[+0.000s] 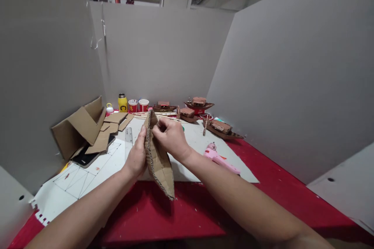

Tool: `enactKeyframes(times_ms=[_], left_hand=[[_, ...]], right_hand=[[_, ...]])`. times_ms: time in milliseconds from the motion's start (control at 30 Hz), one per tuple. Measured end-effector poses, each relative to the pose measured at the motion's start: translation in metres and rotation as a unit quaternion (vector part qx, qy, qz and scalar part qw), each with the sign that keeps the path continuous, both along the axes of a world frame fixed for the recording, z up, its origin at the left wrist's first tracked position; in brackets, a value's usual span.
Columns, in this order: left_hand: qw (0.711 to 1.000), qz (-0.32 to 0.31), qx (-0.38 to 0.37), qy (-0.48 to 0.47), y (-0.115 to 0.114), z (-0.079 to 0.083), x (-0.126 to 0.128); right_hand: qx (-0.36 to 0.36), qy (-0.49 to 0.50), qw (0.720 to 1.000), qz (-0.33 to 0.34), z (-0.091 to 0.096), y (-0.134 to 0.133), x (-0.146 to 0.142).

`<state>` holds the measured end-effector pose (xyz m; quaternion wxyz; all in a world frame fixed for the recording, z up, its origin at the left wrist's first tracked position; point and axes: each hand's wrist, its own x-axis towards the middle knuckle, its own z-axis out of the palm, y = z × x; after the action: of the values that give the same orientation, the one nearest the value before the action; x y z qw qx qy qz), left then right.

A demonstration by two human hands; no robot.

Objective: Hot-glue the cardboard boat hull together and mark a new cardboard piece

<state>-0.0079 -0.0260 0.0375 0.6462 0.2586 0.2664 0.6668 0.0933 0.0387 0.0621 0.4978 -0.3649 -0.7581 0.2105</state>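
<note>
A boat-shaped cardboard hull (163, 163) with a corrugated rim is held up, tilted, over the front of the table. My left hand (138, 153) grips its left wall, thumb up along the rim. Reaching in from the right, my right hand (172, 138) has its fingers curled and pinched at the hull's upper inside. Whatever lies between those fingertips, if anything, is hidden. To the right, a pink glue gun (220, 158) lies on the white board (193, 134).
Folded cardboard (80, 124) and cut pieces lie at left, partly over a dark flat device (87, 157), near a ruler (129, 135). Several brown model boats (223, 128) stand at the back right. A yellow bottle (122, 103) and paper cups (143, 105) stand behind thin sticks. Grey partitions (163, 50) enclose the red table.
</note>
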Motion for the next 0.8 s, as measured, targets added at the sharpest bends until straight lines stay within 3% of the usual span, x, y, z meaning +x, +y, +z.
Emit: enactKeyframes(times_ms=[167, 267, 467, 800], left_hand=[[0.997, -0.057, -0.034, 0.04, -0.005, 0.022, -0.009], [0.996, -0.077, -0.026, 0.039, -0.003, 0.023, -0.015], [0.995, -0.081, -0.025, 0.054, 0.003, 0.012, -0.016], [0.995, -0.011, -0.037, 0.088, 0.007, -0.004, -0.004]], right_hand=[[-0.103, 0.004, 0.99, 0.095, 0.012, 0.01, 0.018], [-0.133, 0.021, 0.986, 0.097, 0.016, 0.011, 0.025], [-0.097, 0.012, 0.991, 0.09, 0.008, 0.009, 0.016], [-0.013, -0.035, 0.999, 0.004, -0.001, 0.012, 0.006]])
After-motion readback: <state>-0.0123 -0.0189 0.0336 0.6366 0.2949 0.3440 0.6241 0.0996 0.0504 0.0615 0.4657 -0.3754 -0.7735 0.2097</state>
